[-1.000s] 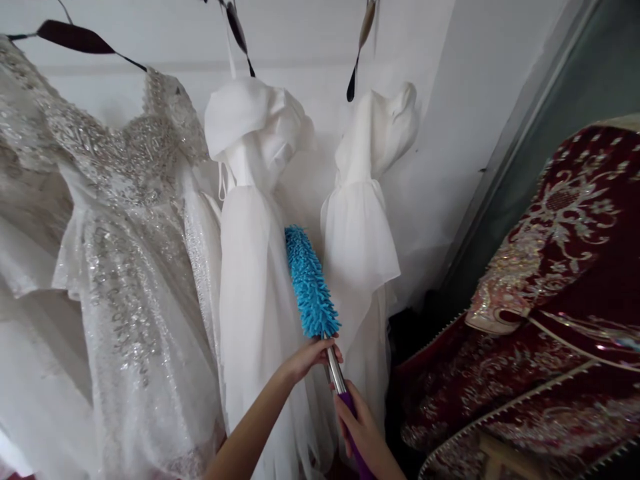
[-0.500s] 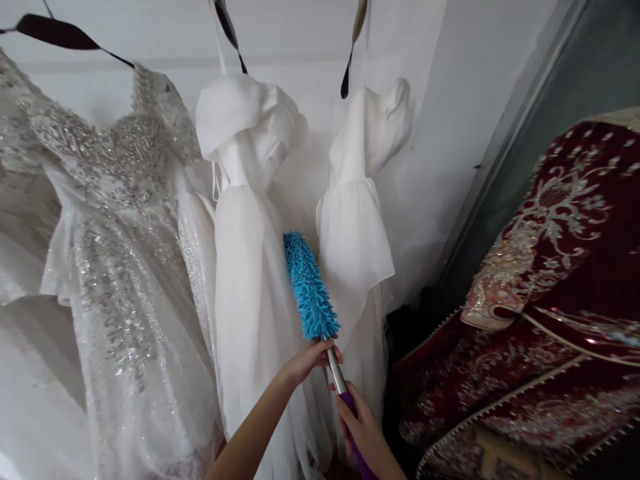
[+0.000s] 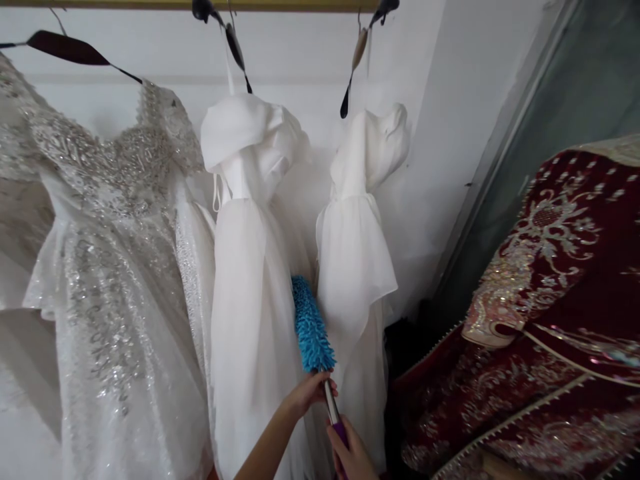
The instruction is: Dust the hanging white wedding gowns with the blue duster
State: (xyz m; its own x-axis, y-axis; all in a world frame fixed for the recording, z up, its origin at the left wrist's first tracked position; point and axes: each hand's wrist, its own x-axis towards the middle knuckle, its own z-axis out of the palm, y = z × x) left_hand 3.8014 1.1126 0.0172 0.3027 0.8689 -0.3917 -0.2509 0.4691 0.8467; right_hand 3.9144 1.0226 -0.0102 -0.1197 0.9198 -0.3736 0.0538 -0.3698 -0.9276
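Observation:
A duster with a fluffy blue head [image 3: 310,327] and a metal and purple shaft points up between two hanging white dresses. My left hand [image 3: 306,393] grips the shaft just under the blue head. My right hand [image 3: 353,457] holds the purple handle lower down, at the bottom edge of the view. The blue head lies against the skirt of the middle white dress [image 3: 253,280], with the smaller white dress [image 3: 357,253] just to its right.
A sequined, beaded white gown [image 3: 107,253] hangs at the left. All dresses hang on hangers from a rail [image 3: 280,5] along a white wall. A dark red embroidered garment [image 3: 555,300] fills the right side, beside a grey panel.
The duster and both hands have dropped lower along the dresses. The view has tilted up, so the rail now shows at the top.

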